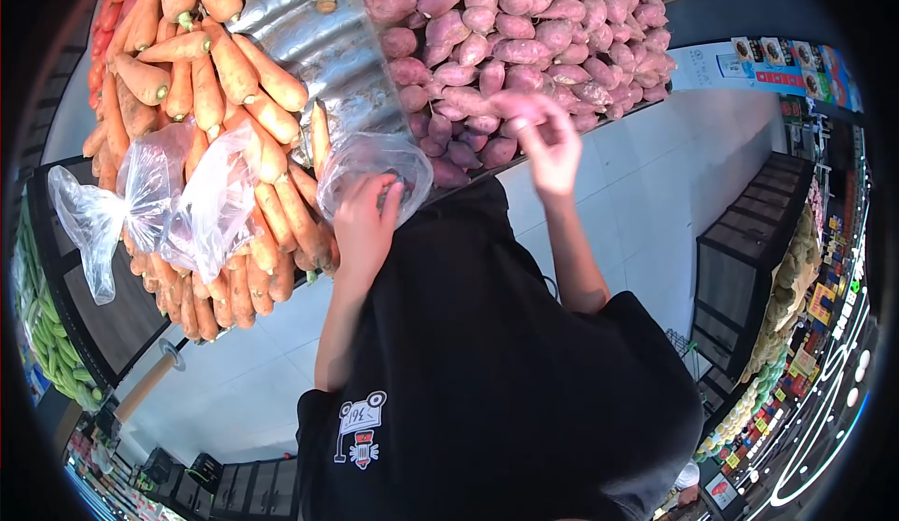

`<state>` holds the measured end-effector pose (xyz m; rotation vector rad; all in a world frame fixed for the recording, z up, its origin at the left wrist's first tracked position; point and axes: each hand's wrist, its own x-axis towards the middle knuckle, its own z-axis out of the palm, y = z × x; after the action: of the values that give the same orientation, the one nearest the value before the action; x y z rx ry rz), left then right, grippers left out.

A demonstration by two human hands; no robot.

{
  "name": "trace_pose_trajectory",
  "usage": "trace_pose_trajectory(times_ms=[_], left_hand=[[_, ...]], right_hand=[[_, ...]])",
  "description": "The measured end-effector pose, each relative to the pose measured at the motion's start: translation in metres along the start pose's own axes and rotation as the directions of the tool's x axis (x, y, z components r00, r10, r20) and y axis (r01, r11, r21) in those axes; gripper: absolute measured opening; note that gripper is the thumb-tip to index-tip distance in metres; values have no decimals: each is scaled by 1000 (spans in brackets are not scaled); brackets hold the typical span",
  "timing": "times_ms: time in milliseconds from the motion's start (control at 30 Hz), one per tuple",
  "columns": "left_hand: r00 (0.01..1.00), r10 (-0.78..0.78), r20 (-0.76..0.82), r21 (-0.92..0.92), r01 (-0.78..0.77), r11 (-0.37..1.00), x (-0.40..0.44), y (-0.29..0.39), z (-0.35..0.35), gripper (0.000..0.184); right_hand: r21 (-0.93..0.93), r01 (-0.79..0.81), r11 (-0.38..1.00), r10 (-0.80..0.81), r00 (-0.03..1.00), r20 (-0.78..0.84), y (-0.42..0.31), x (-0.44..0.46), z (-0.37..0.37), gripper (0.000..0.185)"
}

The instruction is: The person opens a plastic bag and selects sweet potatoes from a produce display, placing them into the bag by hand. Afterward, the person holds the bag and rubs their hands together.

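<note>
My left hand (363,226) is closed on a clear plastic bag (417,170), with its fingers in at the bag's mouth. The bag sits between the carrots (272,114) and the edge of the sweet potato pile. Over the near side of the pink-skinned sweet potatoes (524,51) is my right hand (554,154), thumb apart from the fingers. A pinkish blur covers its fingertips, so whether a sweet potato is in them cannot be made out. What the bag contains is hard to see.
Two knotted clear bags (140,193) lie on the carrots. A ridged silvery liner (323,34) separates carrots from sweet potatoes. Tomatoes (105,29) are at the far left edge, long green vegetables (51,324) on a left stand. Dark shelving (749,240) stands at right.
</note>
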<state>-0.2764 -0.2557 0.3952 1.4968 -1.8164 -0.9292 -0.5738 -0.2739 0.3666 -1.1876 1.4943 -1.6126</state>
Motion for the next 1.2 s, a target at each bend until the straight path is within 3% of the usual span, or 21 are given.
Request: trace_pose_trajectory(times_ms=[67,100,133,267,400,433,533,567,667,767,867,967,1067,1100,1200], left_hand=[[993,107,43,307,-115,945,-1,-18,3,11],[990,88,105,399,-124,909,-1,-30,7,9],[984,61,166,486,-136,863,-2,-42,12,8],[922,-162,351,650,-116,751,9,-66,36,9],[883,-56,466,594,-266,759,19,-86,56,12],[873,-44,485,587,-288,757,20,-89,61,13],[852,-41,521,595,-329,733,22,-93,68,14],[845,-46,533,602,-340,722,22,-94,69,15],[837,-76,543,603,-325,729,21,-100,71,15],[806,-162,569,628,-299,719,23,-100,73,15],[802,-180,569,638,-293,713,23,-99,73,15],[798,-178,576,636,-300,711,23,-103,74,16],[796,-186,576,637,-294,712,25,-103,73,16],[795,-178,580,630,-299,717,25,-102,73,17],[803,-145,578,605,-303,736,21,-99,71,16]], right_hand=[[-108,-49,993,26,978,-209,2,31,-32,45],[-206,-71,976,20,970,-241,5,44,-47,45],[-301,-97,949,12,962,-271,9,55,-59,45],[-319,-130,939,56,971,-231,28,75,-74,46],[-304,-67,950,12,984,-179,36,81,-52,48],[-278,-89,957,38,982,-184,37,81,-46,41],[-389,-9,921,-95,964,-249,31,80,-26,32],[-319,-32,947,-57,962,-267,29,79,-24,27],[-666,59,744,-228,959,-170,23,75,-26,28],[-652,58,756,-217,962,-166,23,74,-22,31],[-490,55,870,-144,979,-146,46,82,-32,32],[-343,-48,938,3,992,-129,38,78,-36,31],[-435,166,885,-215,974,-65,62,73,-46,35],[-317,123,941,-168,979,-118,49,66,-33,39],[-507,201,838,-314,938,-149,68,55,-38,42]])
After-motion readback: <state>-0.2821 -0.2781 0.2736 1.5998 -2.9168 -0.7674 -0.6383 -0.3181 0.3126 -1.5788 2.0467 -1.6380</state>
